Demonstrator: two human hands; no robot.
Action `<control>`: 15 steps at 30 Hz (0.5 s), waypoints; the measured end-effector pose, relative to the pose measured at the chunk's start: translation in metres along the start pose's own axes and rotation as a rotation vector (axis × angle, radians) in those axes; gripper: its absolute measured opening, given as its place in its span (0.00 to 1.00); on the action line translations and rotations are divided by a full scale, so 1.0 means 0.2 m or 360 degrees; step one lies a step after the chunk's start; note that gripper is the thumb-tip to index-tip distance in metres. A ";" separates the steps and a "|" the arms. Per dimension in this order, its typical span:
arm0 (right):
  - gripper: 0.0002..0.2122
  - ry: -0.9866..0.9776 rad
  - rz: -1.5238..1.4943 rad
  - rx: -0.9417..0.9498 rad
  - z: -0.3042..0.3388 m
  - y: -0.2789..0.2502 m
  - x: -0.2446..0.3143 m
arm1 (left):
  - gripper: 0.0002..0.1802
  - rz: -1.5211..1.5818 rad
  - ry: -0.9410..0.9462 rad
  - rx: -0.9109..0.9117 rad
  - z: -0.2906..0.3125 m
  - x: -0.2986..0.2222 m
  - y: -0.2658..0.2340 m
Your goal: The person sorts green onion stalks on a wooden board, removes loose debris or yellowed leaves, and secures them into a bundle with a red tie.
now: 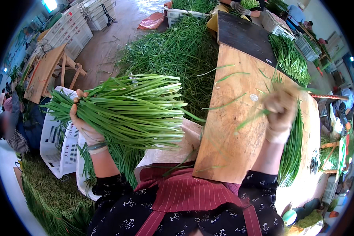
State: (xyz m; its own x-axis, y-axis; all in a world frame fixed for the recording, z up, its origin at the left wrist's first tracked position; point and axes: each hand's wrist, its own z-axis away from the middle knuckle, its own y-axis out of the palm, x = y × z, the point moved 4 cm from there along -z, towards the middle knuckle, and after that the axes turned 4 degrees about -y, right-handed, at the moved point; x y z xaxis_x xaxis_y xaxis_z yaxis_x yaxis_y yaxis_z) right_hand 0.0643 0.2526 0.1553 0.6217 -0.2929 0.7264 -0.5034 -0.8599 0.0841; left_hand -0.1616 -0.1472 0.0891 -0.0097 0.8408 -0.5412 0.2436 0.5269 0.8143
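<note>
My left hand [82, 122], in a pale glove, is closed around a thick bunch of garlic chives [133, 108]. The bunch lies sideways in the air, its cut ends toward the board and its leaf tips past my wrist. Over the right part of the wooden board [236, 137] is my gloved right hand [281, 104], smeared by motion. Blurred green blades show beside its fingers; whether they are gripped I cannot tell. Just beyond that hand, a long pile of chives [293, 153] lies along the board. Several loose blades are scattered on the wood.
A large heap of loose green leaves [173, 51] covers the floor ahead. White crates [61, 155] stand at my left, near more chives [55, 196]. A dark tabletop [244, 33] adjoins the board, with a co-worker's gloved hands [240, 8] at its far end. Stacked crates [69, 29] stand far left.
</note>
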 end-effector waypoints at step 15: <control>0.09 0.1392 -0.0823 0.0485 0.12 0.81 -0.42 | 0.08 0.0017 -0.0188 0.0194 0.10 0.07 0.06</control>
State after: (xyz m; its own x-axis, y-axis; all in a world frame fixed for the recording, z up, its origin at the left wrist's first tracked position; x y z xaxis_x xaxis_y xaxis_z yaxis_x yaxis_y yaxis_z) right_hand -0.0553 0.1271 0.0922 0.0085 0.4373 0.8993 -0.0541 -0.8978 0.4370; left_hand -0.1401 -0.1318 0.0871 0.1057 0.8221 -0.5594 0.3591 0.4930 0.7924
